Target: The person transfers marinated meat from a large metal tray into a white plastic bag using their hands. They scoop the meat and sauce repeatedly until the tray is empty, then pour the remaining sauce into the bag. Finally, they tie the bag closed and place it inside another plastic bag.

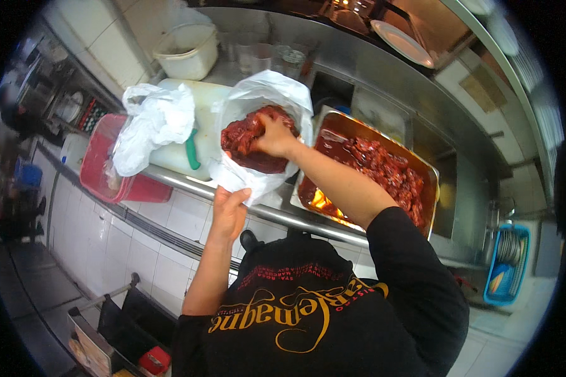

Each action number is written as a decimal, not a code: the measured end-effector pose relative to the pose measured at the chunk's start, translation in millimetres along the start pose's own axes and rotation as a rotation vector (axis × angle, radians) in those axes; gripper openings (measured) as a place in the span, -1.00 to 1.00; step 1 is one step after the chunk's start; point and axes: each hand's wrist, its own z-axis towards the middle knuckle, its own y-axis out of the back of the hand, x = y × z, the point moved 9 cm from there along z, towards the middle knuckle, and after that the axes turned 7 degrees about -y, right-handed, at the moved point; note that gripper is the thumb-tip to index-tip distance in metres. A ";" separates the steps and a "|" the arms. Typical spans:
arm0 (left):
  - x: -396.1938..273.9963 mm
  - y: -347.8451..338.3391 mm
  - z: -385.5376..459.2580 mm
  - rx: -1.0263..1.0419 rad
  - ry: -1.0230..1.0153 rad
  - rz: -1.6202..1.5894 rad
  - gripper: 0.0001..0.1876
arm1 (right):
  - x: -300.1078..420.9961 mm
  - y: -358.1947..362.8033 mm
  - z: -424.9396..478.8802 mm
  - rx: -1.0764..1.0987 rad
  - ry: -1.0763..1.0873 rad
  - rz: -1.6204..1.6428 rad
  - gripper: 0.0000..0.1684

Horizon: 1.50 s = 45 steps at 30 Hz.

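A white plastic bag (298, 101) stands with its mouth wide, holding dark red marinated meat (245, 129). My left hand (230, 207) pinches the near edge of this bag between thumb and fingers. Inside it, my right hand (278, 136) grips the meat, its fingertips partly sunk in and hidden. Right of the bag, under my right forearm, is a deep metal tray (434, 181) with red meat pieces (382, 160) in dark sauce. On the left lies a cutting board (170, 158), bearing a green-handled knife (192, 150) whose blade is covered by a crumpled white plastic bag (158, 118).
A red plastic bin (144, 191) stands at the counter's left end. Behind the board are a white tub (186, 52) and several clear glasses (262, 56). A metal rail (283, 216) runs along the front edge. A blue basket (507, 264) with plates sits far right.
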 end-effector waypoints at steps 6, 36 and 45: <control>3.4 -5.3 -2.2 0.020 0.016 -0.037 -0.14 | -28.8 -41.5 28.2 0.224 -0.081 -0.412 0.12; 16.8 -0.5 -5.8 -0.039 0.081 -0.045 -0.10 | 0.5 33.4 14.5 0.461 0.403 0.027 -0.68; 15.2 0.8 -2.5 0.004 0.143 0.010 -0.09 | -304.5 89.2 -189.5 0.372 -0.642 -0.336 0.50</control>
